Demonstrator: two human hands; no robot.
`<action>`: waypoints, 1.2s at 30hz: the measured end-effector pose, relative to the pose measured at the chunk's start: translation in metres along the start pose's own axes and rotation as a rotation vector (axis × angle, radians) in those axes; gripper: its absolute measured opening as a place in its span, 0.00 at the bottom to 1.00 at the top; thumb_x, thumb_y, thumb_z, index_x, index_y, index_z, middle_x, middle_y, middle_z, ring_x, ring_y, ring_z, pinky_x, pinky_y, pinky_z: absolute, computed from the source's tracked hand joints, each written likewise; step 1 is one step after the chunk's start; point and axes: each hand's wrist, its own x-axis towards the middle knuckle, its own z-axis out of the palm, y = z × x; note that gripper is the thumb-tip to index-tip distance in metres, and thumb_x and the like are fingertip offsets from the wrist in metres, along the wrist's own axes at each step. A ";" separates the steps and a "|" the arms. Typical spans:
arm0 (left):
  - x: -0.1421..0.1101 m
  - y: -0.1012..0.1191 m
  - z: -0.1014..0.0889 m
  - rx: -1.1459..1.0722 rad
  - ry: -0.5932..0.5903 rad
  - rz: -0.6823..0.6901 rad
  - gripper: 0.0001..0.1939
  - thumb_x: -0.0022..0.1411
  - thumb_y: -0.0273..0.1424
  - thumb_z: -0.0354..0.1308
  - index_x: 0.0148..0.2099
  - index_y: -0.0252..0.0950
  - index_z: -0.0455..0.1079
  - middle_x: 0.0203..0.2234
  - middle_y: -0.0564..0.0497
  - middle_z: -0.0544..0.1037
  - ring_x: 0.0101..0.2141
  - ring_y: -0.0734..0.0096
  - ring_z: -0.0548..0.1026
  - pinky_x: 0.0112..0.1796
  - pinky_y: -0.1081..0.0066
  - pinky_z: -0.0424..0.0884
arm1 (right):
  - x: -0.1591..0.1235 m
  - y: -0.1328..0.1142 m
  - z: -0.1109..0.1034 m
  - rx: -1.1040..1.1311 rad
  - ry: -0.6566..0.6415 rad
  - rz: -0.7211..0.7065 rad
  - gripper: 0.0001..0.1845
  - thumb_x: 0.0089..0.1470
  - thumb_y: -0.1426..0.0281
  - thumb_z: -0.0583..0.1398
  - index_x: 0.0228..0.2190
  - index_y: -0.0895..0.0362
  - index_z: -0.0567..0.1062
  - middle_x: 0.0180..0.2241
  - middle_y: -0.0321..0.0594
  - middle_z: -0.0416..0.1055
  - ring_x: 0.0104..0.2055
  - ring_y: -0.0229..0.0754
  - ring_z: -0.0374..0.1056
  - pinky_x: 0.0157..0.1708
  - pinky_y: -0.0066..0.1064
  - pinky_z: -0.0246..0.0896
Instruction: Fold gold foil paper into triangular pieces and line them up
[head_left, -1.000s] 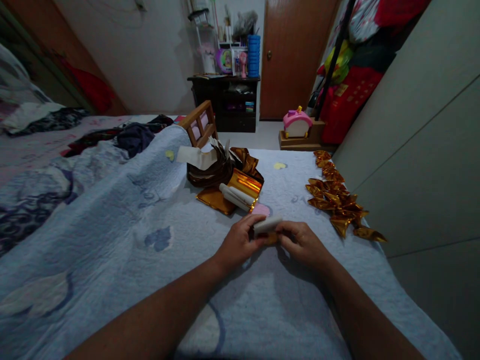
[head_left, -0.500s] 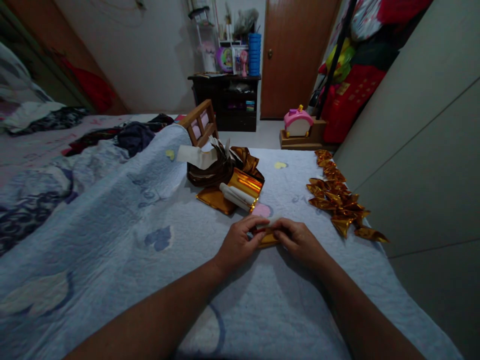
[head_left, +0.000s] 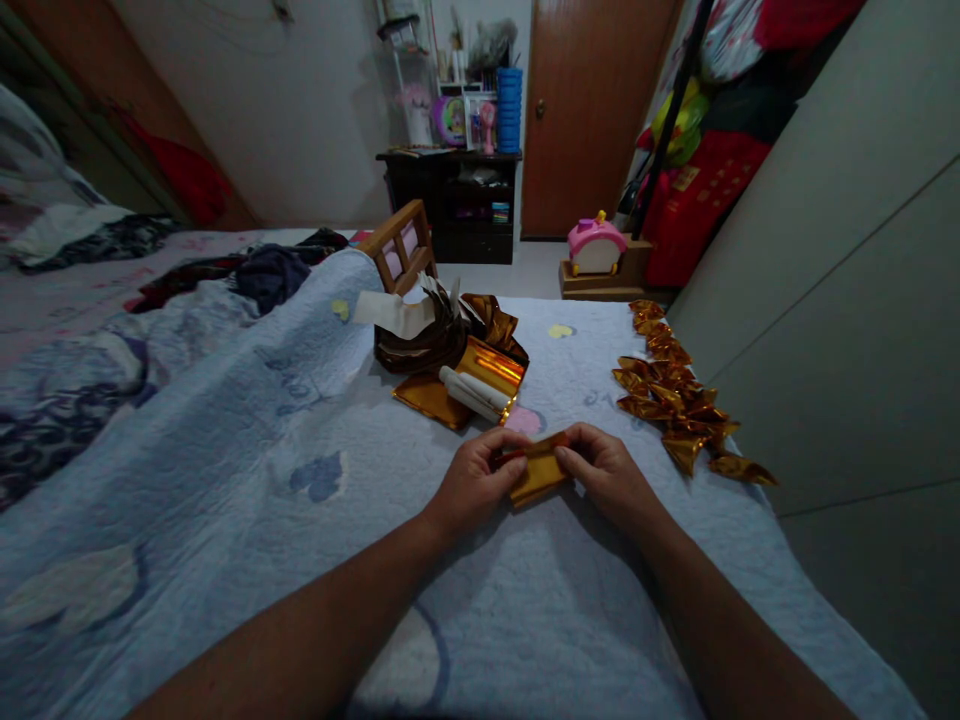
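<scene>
Holding gold paper [head_left: 540, 477] over bedroom quilt [head_left: 247, 510]

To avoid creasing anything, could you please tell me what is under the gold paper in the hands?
Blue bedding shows around the gold paper; whatever lies directly under it is covered.

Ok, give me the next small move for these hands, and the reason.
I'd probably press along the far edge of the gold piece to firm its crease. The left hand and right hand pinch it near opposite ends, and a narrow folded band seems to run between them.
</scene>
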 end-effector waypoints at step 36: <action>-0.002 0.002 0.002 0.150 0.027 0.062 0.07 0.58 0.32 0.63 0.32 0.34 0.71 0.24 0.54 0.73 0.26 0.75 0.70 0.29 0.76 0.65 | -0.001 -0.005 0.006 0.277 -0.013 0.186 0.25 0.47 0.61 0.68 0.45 0.53 0.69 0.27 0.32 0.74 0.27 0.39 0.69 0.29 0.30 0.61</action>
